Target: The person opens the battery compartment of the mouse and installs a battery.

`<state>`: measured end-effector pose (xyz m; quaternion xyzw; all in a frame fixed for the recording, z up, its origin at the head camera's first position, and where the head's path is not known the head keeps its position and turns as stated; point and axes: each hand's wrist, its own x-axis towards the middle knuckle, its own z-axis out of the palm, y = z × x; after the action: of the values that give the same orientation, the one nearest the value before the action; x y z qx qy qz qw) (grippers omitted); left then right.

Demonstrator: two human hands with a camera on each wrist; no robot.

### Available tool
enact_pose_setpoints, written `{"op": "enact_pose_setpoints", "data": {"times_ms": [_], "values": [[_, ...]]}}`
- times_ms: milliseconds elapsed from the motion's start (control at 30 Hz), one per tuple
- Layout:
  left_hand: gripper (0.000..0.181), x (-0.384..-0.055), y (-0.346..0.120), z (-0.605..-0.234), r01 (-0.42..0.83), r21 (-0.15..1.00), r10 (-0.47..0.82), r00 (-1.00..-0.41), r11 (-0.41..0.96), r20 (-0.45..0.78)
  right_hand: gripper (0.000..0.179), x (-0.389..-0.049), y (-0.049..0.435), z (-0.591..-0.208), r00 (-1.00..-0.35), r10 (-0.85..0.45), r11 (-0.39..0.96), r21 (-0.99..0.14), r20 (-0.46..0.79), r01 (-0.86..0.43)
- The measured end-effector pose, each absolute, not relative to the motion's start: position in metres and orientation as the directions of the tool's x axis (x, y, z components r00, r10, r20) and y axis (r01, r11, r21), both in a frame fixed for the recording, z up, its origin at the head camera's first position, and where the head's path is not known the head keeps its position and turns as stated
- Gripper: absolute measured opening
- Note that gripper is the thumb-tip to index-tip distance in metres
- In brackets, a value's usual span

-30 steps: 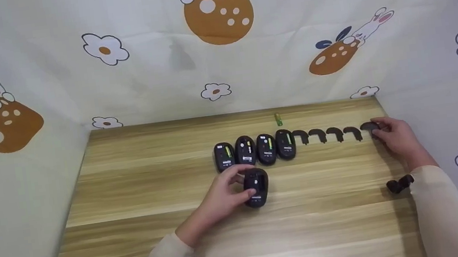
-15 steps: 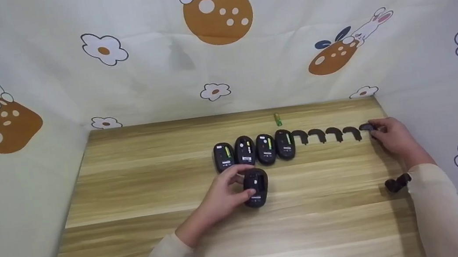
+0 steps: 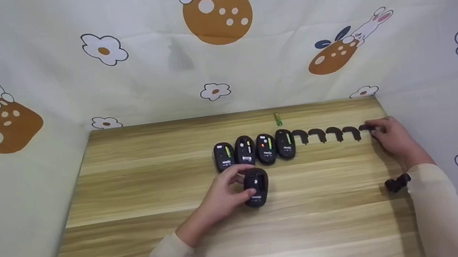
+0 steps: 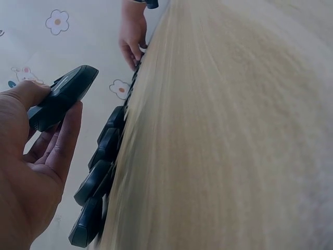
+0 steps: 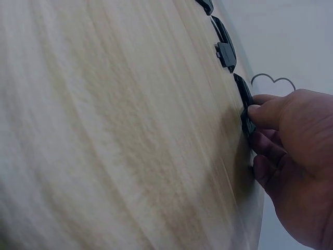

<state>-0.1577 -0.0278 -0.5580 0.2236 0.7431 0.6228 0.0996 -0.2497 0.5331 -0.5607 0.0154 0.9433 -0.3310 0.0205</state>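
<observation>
My left hand (image 3: 218,198) grips a black computer mouse (image 3: 258,186) above the table, its underside up and its battery slot bare. In the left wrist view the thumb and fingers hold this mouse (image 4: 65,96) by its edges. At the far right, my right hand (image 3: 396,139) pinches a black curved battery cover (image 3: 366,127) at the end of a row of such covers (image 3: 334,134). The right wrist view shows thumb and fingers on that cover (image 5: 243,99), which is low at the table surface. Part of it is hidden behind the fingers.
Several upturned mice (image 3: 266,149) with batteries in their slots stand side by side, left of the covers. A loose green battery (image 3: 278,119) lies behind them on the wooden table (image 3: 140,193). Patterned cloth (image 3: 151,76) rises at the table's back and sides.
My right hand has shifted slightly left with the cover, bringing it down beside the row's last cover. The left hand and its mouse have stayed in place.
</observation>
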Motion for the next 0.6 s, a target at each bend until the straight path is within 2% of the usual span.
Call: {"op": "enact_pose_setpoints", "data": {"times_ms": [300,600], "values": [[0.057,-0.1589,-0.0286,-0.5581,0.209,0.969,0.456,-0.881,0.135,0.126,0.042,-0.2492,0.5345,-0.5615,-0.995,0.044,0.746,-0.66,-0.092,0.094],[0.057,-0.1592,-0.0296,-0.5582,0.202,0.97,0.455,-0.882,0.138,0.119,0.039,-0.2463,0.528,-0.5621,-0.991,0.124,0.742,-0.668,0.048,0.061]]}}
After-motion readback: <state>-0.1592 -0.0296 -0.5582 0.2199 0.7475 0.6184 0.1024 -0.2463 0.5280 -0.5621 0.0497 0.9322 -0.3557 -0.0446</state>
